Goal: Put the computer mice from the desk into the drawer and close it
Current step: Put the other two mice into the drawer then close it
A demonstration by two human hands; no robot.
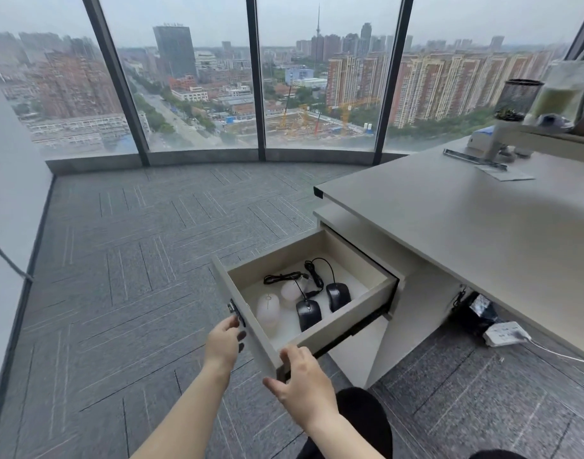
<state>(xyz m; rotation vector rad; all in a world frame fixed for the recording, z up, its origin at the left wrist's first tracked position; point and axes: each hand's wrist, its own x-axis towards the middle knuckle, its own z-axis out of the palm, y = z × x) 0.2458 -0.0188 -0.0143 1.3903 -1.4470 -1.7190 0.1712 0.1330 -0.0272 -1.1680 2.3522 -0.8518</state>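
The beige pull-out drawer under the pale grey bench stands wide open in front of me. My left hand rests against the outside of the drawer's front panel, near the small dark lock fitting; its fingers are curled loosely against the panel, and I cannot tell whether they grip anything. My right hand is at the near corner of that front panel, thumb on the top edge and the other fingers spread open below, pressing the panel rather than closing round it.

Inside the drawer lie four computer mice. A white oval mouse lies nearest the front panel, and a second white rounded mouse sits just behind it. Beside them is a black corded mouse, and another black corded mouse lies near the drawer's right wall. Their black cables coil toward the back of the drawer.

On the grey carpet floor under the bench lies a white power strip. I see no mouse on the part of the bench top in view.
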